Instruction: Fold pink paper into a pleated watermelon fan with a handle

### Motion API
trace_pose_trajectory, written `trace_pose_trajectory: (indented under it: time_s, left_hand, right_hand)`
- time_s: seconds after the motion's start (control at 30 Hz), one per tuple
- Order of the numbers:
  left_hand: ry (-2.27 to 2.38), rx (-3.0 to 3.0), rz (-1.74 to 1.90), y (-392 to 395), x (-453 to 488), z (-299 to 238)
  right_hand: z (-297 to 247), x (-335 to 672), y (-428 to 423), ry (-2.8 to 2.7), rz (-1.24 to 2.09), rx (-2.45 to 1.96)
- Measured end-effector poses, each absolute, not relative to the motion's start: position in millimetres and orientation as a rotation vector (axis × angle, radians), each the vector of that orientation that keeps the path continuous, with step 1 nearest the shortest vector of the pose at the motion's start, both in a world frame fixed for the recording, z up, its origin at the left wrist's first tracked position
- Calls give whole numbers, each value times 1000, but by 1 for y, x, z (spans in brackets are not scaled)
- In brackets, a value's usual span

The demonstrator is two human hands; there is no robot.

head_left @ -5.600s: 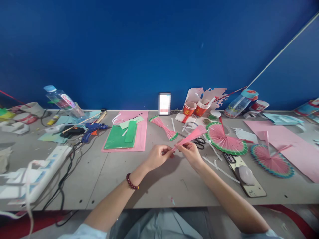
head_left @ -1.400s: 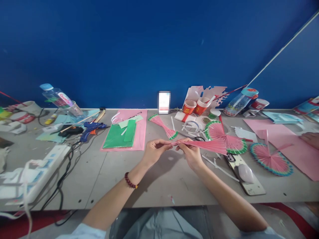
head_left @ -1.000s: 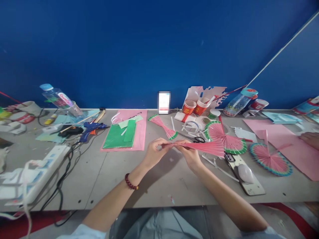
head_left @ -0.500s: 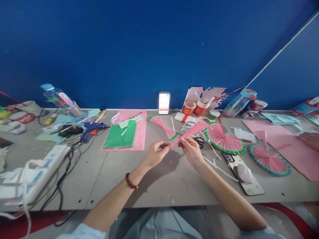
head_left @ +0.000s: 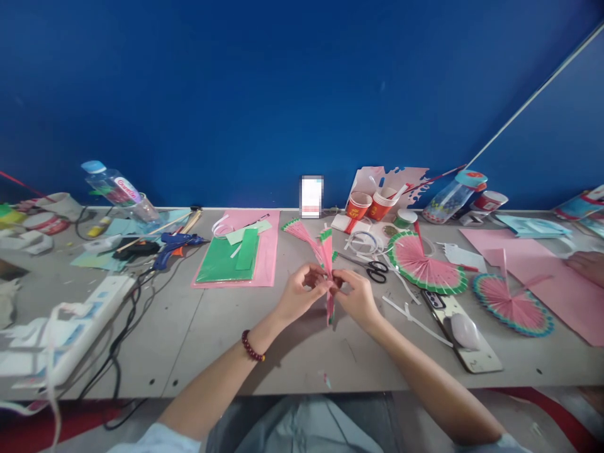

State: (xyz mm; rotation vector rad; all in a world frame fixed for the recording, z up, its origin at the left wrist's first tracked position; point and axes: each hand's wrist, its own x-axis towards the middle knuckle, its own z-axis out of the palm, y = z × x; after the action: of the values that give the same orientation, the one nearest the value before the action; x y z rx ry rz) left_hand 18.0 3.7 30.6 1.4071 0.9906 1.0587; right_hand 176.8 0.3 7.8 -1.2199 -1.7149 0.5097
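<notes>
My left hand [head_left: 304, 292] and my right hand [head_left: 355, 296] pinch a pleated pink paper fan [head_left: 326, 253] with green edges at its narrow middle. It stands nearly upright between them, one end pointing away from me and the other down toward the table. Just behind lies a second pleated fan [head_left: 302, 230], partly hidden by the held one. To the right of my right hand are black scissors [head_left: 376, 271] and an opened watermelon-patterned fan [head_left: 425, 267]. A white paper strip [head_left: 415, 321] rests near my right forearm.
Left are a blue glue gun [head_left: 172, 247], a power strip [head_left: 94, 327] with cables, and green paper [head_left: 226, 261] on pink sheets. Paper cups [head_left: 358, 204] and a bottle [head_left: 453, 195] stand behind. On the right lie a phone [head_left: 481, 358], a blue-edged fan [head_left: 512, 305] and another person's hand [head_left: 587, 267].
The held pink paper has turned from slanting right to nearly upright, and its green ends now show. My right hand has moved slightly left and down, uncovering the scissors.
</notes>
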Motion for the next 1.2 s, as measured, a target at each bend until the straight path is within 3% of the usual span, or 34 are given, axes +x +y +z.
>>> trace_pose_trajectory:
  time_s: [0.1, 0.23, 0.6, 0.77, 1.0, 1.2]
  left_hand:
    - [1054, 1410, 1126, 4, 21, 24]
    - [1056, 1302, 1207, 7, 22, 17]
    - [966, 1027, 1179, 14, 18, 18]
    - [1011, 1055, 1164, 13, 18, 19]
    - [1074, 1444, 1174, 16, 17, 18]
    - [1266, 1992, 905, 56, 8, 12]
  right_hand:
    - [9, 174, -4, -1848, 308, -1170]
    - [13, 171, -8, -1874, 309, -1097]
    - [15, 172, -5, -1486, 1039, -1140]
    - [10, 172, -2, -1335, 1191, -1078]
    - [11, 172, 1, -1223, 1365, -1036]
    - [20, 187, 13, -1000, 1190, -1206]
